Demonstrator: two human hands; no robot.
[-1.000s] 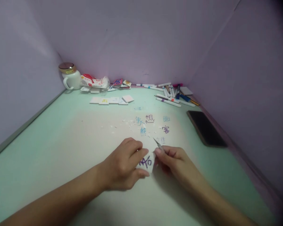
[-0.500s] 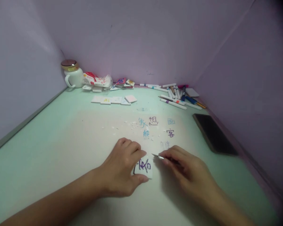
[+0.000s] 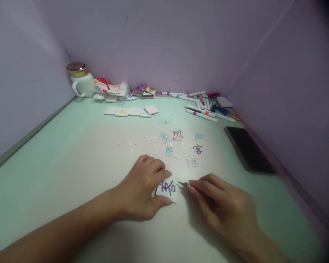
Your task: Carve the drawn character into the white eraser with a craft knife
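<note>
My left hand point(image 3: 146, 188) grips a small white square tile point(image 3: 173, 195) flat on the table, thumb on its near edge and fingers on its far edge. A purple character, turned sideways, is drawn on the tile, and its left part is hidden under my hand. In my right hand point(image 3: 219, 204) is a craft knife point(image 3: 185, 184), pinched near its metal collar, with the rest of the handle hidden in the hand. Its pointed blade faces left, close by the tile's right edge; whether it touches cannot be made out.
Handwritten characters point(image 3: 177, 135) and small white shavings point(image 3: 155, 140) lie beyond my hands. A dark phone point(image 3: 249, 149) is at right. Along the back are markers point(image 3: 201, 115), a row of white tiles point(image 3: 121, 112), coloured tiles point(image 3: 139, 89), a tissue pack point(image 3: 109, 87) and a lidded white mug point(image 3: 83, 86).
The craft knife's blade has shifted slightly down along the tile's right edge, and its angle is a little flatter. My left hand keeps its hold on the tile. The whole view has tilted slightly.
</note>
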